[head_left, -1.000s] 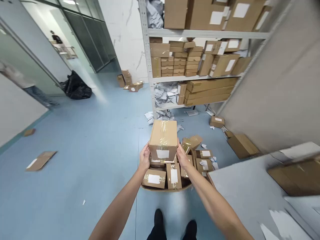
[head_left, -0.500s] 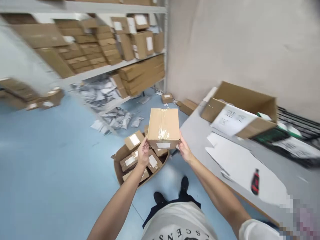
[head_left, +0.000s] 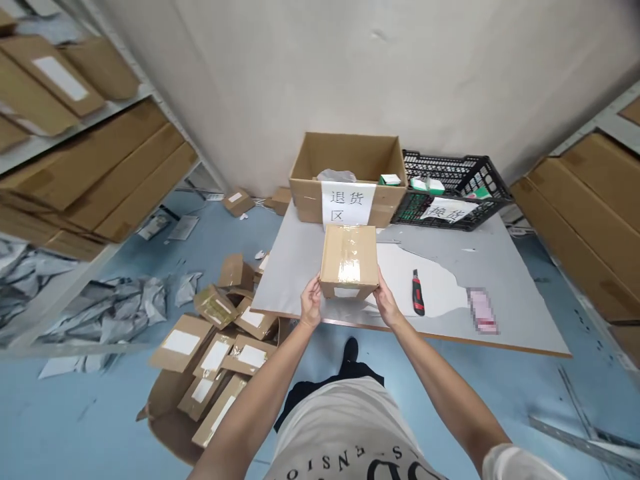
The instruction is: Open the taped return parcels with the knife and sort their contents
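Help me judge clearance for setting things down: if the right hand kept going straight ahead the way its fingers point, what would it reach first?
The right hand already grips the taped box. Straight ahead, it would probably pass over bare table and white paper before reaching the open labelled carton; depth is uncertain.

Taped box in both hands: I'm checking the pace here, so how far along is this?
Done: one taped box is up off the floor. In hand: the left hand and right hand hold it over the near edge of the table. Left: its tape looks unbroken, the red knife lies untouched, and many parcels remain on the floor.
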Demonstrator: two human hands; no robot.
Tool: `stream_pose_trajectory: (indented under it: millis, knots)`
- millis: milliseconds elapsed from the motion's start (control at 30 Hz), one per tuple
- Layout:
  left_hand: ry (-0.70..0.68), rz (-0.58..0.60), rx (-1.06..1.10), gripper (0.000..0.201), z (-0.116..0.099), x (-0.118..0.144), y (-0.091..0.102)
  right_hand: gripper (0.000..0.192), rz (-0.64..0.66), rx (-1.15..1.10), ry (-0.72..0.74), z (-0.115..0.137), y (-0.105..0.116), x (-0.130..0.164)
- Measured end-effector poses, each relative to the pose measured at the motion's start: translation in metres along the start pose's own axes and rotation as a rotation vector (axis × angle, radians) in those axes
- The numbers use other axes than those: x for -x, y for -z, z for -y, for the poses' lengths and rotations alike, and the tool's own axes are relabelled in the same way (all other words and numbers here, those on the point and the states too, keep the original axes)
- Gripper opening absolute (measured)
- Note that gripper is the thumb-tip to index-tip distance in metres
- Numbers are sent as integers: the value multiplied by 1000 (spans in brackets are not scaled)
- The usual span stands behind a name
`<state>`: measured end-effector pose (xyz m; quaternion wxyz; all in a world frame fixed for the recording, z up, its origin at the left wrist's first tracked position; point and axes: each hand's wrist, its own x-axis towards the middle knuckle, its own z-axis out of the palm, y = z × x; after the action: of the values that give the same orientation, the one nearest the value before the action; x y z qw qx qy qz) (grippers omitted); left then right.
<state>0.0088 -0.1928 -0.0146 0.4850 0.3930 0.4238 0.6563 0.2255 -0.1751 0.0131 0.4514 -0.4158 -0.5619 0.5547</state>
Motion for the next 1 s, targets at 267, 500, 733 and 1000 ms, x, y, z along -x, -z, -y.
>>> stream_pose_trajectory:
  millis: [267,500,733,1000]
  knots:
    - [122,61,-37,94,39,-21,-51,97,-108,-24,8,-14,52,5]
    - [137,94,-41,90,43,-28,-47,95,-156,-5,8,-22,49,3]
    - [138,246,-29,91,30,-33,-44,93,-219,29,33,-25,41,-1]
    - [190,314,-11,100,25,-40,-32,93,-217,4,46,-39,42,3]
